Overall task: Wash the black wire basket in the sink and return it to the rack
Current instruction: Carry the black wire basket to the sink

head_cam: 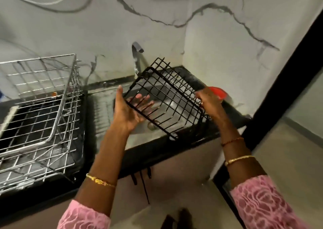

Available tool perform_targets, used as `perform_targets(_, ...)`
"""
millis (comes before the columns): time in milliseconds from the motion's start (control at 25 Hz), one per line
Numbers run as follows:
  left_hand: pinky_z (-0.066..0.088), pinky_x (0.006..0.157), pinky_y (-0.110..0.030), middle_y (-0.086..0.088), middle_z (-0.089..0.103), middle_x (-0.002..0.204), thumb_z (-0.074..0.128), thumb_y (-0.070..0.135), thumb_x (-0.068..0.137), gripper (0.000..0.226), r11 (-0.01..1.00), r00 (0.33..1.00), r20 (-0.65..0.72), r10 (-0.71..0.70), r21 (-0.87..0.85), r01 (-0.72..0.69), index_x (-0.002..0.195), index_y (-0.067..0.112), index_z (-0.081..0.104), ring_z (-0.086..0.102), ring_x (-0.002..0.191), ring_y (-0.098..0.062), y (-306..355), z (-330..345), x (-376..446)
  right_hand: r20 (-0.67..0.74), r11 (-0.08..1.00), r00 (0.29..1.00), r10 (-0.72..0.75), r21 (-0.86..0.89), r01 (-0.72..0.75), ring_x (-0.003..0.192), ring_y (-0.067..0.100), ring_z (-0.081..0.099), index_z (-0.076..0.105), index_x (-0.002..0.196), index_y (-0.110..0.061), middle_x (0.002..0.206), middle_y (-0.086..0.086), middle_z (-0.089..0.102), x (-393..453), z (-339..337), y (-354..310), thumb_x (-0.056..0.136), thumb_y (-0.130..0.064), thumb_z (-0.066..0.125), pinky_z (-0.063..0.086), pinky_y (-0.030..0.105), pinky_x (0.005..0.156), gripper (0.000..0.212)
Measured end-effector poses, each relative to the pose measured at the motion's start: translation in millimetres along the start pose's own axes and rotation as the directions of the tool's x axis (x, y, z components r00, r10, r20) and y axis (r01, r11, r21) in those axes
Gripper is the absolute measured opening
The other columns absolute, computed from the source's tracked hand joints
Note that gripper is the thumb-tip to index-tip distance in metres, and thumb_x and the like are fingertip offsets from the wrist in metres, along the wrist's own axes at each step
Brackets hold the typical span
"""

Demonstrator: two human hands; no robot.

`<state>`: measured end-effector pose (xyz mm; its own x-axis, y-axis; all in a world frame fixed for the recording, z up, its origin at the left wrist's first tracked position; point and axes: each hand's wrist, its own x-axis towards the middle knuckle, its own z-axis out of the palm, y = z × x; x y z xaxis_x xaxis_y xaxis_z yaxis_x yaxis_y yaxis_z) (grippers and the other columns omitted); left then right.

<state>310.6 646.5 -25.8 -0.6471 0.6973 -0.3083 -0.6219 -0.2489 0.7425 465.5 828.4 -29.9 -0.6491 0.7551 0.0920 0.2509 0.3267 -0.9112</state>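
We tilt the black wire basket over the steel sink, right hand gripping its edge, left hand fingers spread beneath; rinsing under the tap looks next.

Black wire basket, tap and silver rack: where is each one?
black wire basket [167,95], head view, on its wire grid.
tap [137,53], head view, on its curved spout.
silver rack [40,102], head view, on its wire side.

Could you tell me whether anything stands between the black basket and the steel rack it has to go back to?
Nothing visible: the black basket, held tilted over the sink, has open counter between it and the rack.
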Motion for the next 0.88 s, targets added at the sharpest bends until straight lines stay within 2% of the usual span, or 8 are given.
perform_targets(80,0.053,0.078,-0.053,-0.005,0.074,0.075,0.047,0.051,0.088,0.045,0.999,1.0,0.004,0.017,0.039,-0.017,0.071,0.013,0.064,0.072,0.081,-0.03,22,5,19,0.097,0.999,0.995,-0.03,-0.022,0.032,0.066,0.012,0.045,0.054,0.074,-0.021,0.071,-0.002,0.047,51,7,-5,0.092,-0.043,0.049,0.037,0.031,0.063,0.029)
perform_targets(160,0.053,0.076,-0.057,-0.008,0.075,0.085,0.066,0.036,0.069,0.028,0.997,1.0,0.004,-0.004,0.078,0.004,0.076,0.009,0.072,0.072,0.087,-0.032,40,7,33,0.167,0.998,0.984,-0.056,-0.019,0.06,0.061,0.009,0.045,0.046,0.065,-0.026,0.065,-0.007,0.046,96,16,-4,0.086,-0.055,0.051,0.034,0.028,0.059,0.036)
perform_targets(280,0.056,0.081,-0.049,-0.015,0.071,0.107,0.081,0.024,0.045,0.064,0.993,1.0,0.022,0.019,0.114,-0.022,0.104,0.003,0.069,0.069,0.098,-0.031,54,4,56,0.291,0.997,0.954,-0.073,-0.007,0.078,0.064,0.012,0.049,0.046,0.064,-0.024,0.067,-0.006,0.048,145,36,10,0.084,-0.059,0.052,0.039,0.029,0.062,0.04)
perform_targets(400,0.056,0.077,-0.029,-0.013,0.074,0.096,0.085,0.011,0.03,0.064,0.99,0.998,-0.049,0.037,0.136,-0.03,0.093,0.006,0.073,0.073,0.084,-0.025,57,1,80,0.393,0.995,0.915,-0.093,0.067,0.072,0.072,0.019,0.055,0.054,0.074,-0.015,0.076,0.005,0.056,181,64,28,0.083,-0.051,0.057,0.044,0.034,0.067,0.036)
perform_targets(520,0.055,0.047,-0.02,-0.011,0.075,0.083,0.061,0.008,0.066,0.032,0.984,0.989,-0.145,-0.009,0.176,0.035,0.097,0.008,0.067,0.073,0.064,-0.018,57,12,91,0.52,0.998,0.852,-0.061,0.032,0.052,0.091,0.024,0.05,0.055,0.094,-0.006,0.101,0.015,0.052,213,93,50,0.088,-0.041,0.053,0.04,0.037,0.079,0.037)
perform_targets(640,0.05,0.037,-0.017,-0.011,0.075,0.082,0.038,0.012,0.096,0.028,0.971,0.983,-0.172,-0.068,0.217,0.105,0.105,0.006,0.064,0.072,0.062,-0.014,51,28,105,0.571,0.997,0.818,0.074,-0.029,-0.07,0.096,0.021,0.041,0.054,0.094,-0.012,0.111,0.016,0.048,232,115,70,0.095,-0.026,0.045,0.037,0.035,0.082,0.017)
perform_targets(760,0.033,0.027,-0.009,-0.005,0.074,0.072,0.033,0.026,0.102,0.028,0.974,0.976,-0.219,-0.005,0.221,0.055,0.099,0.011,0.056,0.063,0.046,-0.005,40,36,128,0.564,0.988,0.819,0.107,0.032,-0.151,0.085,0.014,0.039,0.049,0.095,-0.015,0.091,0.006,0.048,237,126,78,0.086,-0.037,0.041,0.034,0.033,0.079,0.026)
perform_targets(880,0.032,0.029,-0.011,-0.005,0.075,0.073,0.028,0.041,0.102,0.037,0.967,0.967,-0.251,-0.046,0.232,0.107,0.098,0.016,0.055,0.068,0.053,-0.009,31,31,154,0.599,0.97,0.78,0.182,0.023,-0.244,0.077,0.011,0.041,0.05,0.078,-0.017,0.079,-0.001,0.046,239,129,96,0.091,-0.03,0.042,0.035,0.029,0.074,0.02)
